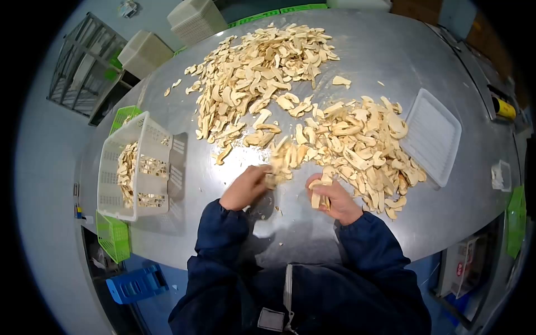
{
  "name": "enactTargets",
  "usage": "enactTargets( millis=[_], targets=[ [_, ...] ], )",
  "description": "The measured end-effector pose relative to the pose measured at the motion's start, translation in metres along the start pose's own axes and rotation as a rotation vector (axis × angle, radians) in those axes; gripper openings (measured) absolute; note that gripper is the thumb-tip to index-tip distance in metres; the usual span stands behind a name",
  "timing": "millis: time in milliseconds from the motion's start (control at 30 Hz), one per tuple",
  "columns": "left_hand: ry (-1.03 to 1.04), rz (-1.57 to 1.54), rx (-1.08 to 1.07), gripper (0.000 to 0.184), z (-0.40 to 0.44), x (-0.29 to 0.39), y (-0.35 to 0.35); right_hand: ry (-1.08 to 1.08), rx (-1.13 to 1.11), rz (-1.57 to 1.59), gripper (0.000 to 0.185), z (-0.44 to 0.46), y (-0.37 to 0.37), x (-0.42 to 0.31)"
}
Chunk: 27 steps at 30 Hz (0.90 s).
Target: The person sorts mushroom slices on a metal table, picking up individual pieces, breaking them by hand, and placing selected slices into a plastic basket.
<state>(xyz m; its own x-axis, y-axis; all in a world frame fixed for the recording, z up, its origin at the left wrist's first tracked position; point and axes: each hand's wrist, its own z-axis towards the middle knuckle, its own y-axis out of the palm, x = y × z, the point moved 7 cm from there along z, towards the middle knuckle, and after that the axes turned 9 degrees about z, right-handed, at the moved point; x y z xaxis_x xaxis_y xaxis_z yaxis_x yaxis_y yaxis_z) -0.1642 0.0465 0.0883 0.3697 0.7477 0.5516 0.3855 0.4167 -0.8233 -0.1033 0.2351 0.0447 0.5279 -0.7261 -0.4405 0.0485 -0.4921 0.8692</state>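
Dried mushroom slices, pale and cream-coloured, lie on the metal table in a large far pile (251, 72) and a second pile (363, 151) to the right. My right hand (335, 200) is closed around a few mushroom slices (317, 196) at the near edge of the right pile. To its left, my left hand (244, 188) has its fingers curled against some mushroom slices (272, 180), which are smeared by motion. Several loose slices (287, 155) lie between the two piles, just beyond my hands.
On the left stands a white perforated basket (152, 184) with slices inside, beside green baskets (113, 237). A white shallow tray (432, 137) rests right of the near pile. Stacked white containers (195, 19) are at the far edge. The metal table (385, 50) has a curved-looking rim.
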Motion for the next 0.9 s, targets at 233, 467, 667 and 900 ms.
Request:
enactTargets(
  millis=[233, 467, 667, 900],
  targets=[
    [-0.071, -0.095, 0.200, 0.033, 0.036, -0.016, -0.012, 0.206, -0.083, -0.140, 0.017, -0.004, 0.013, 0.017],
    [-0.134, 0.150, 0.352, 0.032, 0.070, 0.014, 0.005, 0.284, -0.100, -0.309, 0.050, -0.004, 0.022, 0.026],
    [-0.182, 0.052, 0.292, 0.026, 0.059, -0.004, 0.002, -0.400, 0.298, -0.153, 0.050, -0.003, -0.024, -0.040],
    [-0.153, -0.264, -0.056, 0.026, 0.036, 0.009, 0.017, -0.114, 0.004, -0.079, 0.046, -0.001, 0.001, -0.010]
  ],
)
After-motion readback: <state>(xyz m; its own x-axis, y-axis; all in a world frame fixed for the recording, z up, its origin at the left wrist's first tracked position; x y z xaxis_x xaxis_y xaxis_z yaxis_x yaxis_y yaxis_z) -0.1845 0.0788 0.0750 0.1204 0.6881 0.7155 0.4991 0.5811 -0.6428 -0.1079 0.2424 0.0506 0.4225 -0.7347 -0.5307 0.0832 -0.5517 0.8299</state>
